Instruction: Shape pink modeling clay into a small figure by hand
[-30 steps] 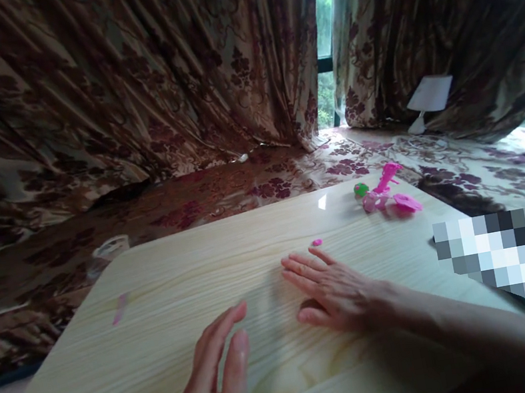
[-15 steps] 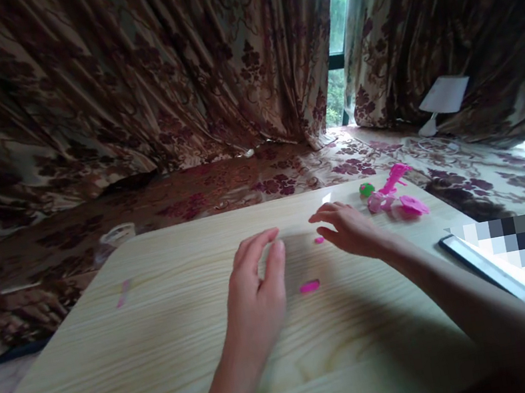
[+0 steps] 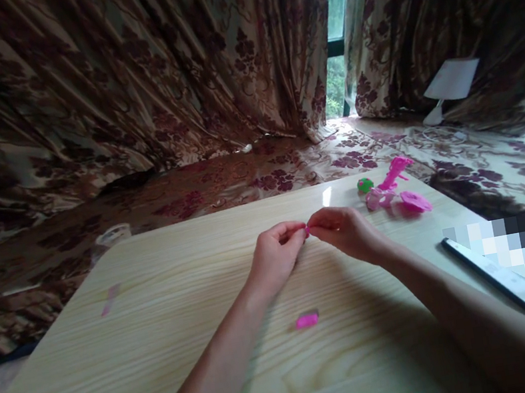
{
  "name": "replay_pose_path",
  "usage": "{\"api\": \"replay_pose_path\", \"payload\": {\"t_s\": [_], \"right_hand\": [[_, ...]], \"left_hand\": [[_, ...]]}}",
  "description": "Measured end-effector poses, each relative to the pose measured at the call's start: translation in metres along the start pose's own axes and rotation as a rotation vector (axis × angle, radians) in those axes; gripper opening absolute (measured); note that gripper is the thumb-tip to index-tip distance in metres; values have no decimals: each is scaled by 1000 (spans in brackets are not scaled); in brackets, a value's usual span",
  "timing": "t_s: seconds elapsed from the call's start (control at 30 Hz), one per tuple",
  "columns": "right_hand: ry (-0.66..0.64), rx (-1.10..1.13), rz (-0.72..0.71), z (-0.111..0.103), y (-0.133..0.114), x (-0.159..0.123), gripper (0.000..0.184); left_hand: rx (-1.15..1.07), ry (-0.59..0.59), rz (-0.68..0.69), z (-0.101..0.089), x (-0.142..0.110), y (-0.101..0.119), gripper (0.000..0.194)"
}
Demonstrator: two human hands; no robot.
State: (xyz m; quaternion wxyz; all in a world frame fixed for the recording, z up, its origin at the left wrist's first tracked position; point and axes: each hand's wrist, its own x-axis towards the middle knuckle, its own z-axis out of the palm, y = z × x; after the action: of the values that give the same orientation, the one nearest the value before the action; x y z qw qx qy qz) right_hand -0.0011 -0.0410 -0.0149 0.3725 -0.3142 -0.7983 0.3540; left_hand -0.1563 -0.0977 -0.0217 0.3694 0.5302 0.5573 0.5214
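A small pink piece is pinched between the fingertips of both hands, a little above or on the table; its kind is too small to make out. My left hand closes on it from the left, thumb against fingers. From the right, my right hand pinches the same piece, its fingertips nearly meeting the left ones. Nearer to me on the wood-grain table lies a bright pink oblong piece, touched by neither hand.
Pink plastic-looking parts and a green ball with pink spots are at the table's far right. A dark-edged flat device lies along the right edge. At left is a pale pink strip. A white lamp stands beyond.
My hands have come together from apart, and the small pink piece that lay on the table is now between their fingertips. The view has shifted slightly.
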Motion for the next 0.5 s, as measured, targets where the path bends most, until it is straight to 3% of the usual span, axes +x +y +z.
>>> {"api": "replay_pose_path", "payload": {"t_s": [0.17,0.27,0.4,0.5], "right_hand": [[35,218,69,4,-6,2,14],[127,338,68,14,-9,3,16],[250,75,-88,22,-14,0,11],[213,-175,-201,15,-23,-4,12]], "left_hand": [[-233,2,-100,-3,-1,6,21],[-525,12,-217,0,-2,12,15],[-892,-39,-338,6,-4,22,14],[-980,25,-366,10,-11,27,18]]}}
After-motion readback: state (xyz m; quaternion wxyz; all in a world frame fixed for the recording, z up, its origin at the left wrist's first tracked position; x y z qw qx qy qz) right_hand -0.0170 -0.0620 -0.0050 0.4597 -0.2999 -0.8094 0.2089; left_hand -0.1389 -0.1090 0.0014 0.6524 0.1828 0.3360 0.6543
